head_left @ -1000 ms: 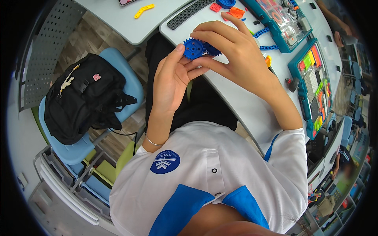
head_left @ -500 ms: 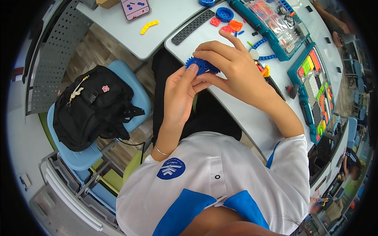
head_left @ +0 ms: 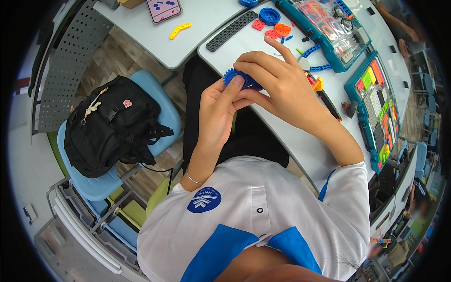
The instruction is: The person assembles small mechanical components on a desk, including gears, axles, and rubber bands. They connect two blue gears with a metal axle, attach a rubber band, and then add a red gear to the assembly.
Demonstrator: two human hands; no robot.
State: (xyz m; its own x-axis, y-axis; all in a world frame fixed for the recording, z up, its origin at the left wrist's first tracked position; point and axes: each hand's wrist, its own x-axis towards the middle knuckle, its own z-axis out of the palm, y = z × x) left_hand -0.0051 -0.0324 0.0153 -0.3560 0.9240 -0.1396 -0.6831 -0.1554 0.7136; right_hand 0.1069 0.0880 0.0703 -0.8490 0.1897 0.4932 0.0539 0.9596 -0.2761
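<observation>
A blue toothed gear is held up between both hands near the table's corner. My left hand pinches it from the near left, thumb pressed on its face. My right hand closes on the gear's right side with thumb and fingers, its index finger raised away. Fingers cover much of the gear, and whether another blue part sits behind it I cannot tell. Beyond the hands lie a black perforated strip, a blue wheel, an orange round part and red plates.
Two teal cases of building parts stand on the right. A black beam assembly lies beside my right forearm. A phone and yellow angled beam rest on the left table. A black backpack sits on a blue chair.
Both hands and the gear have shifted very slightly to the right, along with the whole view. The left thumb has moved a little on the gear; the grip is otherwise the same.
</observation>
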